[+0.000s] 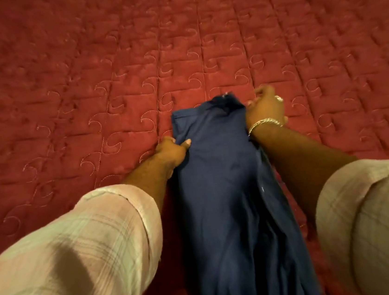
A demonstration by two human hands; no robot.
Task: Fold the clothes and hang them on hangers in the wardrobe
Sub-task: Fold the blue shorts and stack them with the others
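- Navy garment (227, 192): a dark blue piece of clothing, folded lengthwise into a long narrow strip, lies on the bed between the person's two forearms. It runs from the bottom edge of the view up to about the middle, where its far end looks bunched and slightly raised. Soft creases run along its length, and its lower part spreads a little wider than its top.
- Left hand (173, 149): it grips the garment's left edge near the far end. The thumb lies on top of the cloth and the fingers are curled under or beside the edge, so the fabric is pinched between them.
- Right hand (265, 107): it sits at the garment's far right corner with its fingers curled. It touches the bunched cloth there and seems to be holding it, though the fingers are partly hidden behind the back of the hand. A ring shows on one finger.
- Bracelet (264, 123): a light metal chain circles the right wrist, just beside the garment's right edge.
- Sleeves: both arms wear a pale checked shirt. The left sleeve (80, 257) and the right sleeve (372, 224) are rolled up above the forearms and fill the lower corners of the view.
- Bedspread (107, 72): a deep red quilted cover with stitched squares and curled swirl patterns spreads under everything and fills nearly the whole view.
- Top right corner: a small pale patch shows beyond the bedspread's edge; what it is cannot be told.
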